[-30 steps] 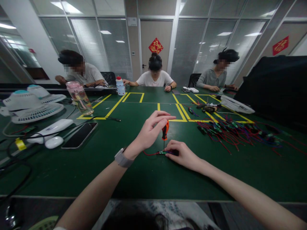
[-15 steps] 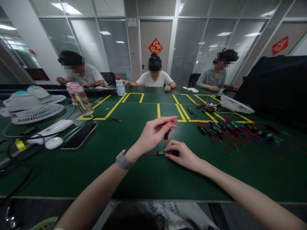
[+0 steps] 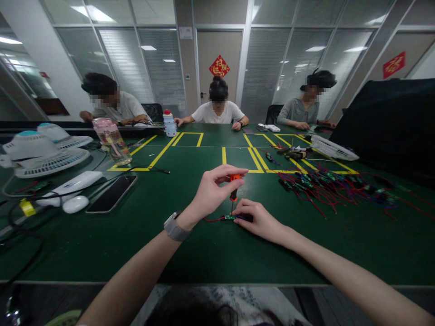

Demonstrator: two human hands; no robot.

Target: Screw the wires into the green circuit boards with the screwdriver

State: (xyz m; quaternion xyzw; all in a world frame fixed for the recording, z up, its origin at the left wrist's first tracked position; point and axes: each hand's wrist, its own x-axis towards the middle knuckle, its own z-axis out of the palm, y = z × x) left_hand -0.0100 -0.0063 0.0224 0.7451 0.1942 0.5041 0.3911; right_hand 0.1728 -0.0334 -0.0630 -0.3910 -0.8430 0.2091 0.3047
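Note:
A screwdriver [image 3: 234, 194] with an orange and black handle stands nearly upright, its tip down on a small green circuit board [image 3: 229, 218]. My left hand [image 3: 217, 188] is closed round the top of the handle, thumb on the near side and fingers on the far side. The board lies flat on the green table [image 3: 190, 262], with a red wire [image 3: 213, 220] running out to its left. My right hand [image 3: 256, 218] pinches the board's right end, where dark wires pass under the fingers.
Several wired circuit boards [image 3: 319, 181] lie heaped at the right. To the left are a phone [image 3: 112, 194], a white case [image 3: 75, 204], white fans [image 3: 50, 158] and a pink-lidded bottle [image 3: 112, 142]. Cables [image 3: 23, 226] trail along the left side. Three people sit across the table.
My left thumb and fingers have shifted on the screwdriver handle, showing more of its orange top. My right hand and the circuit board hold their place.

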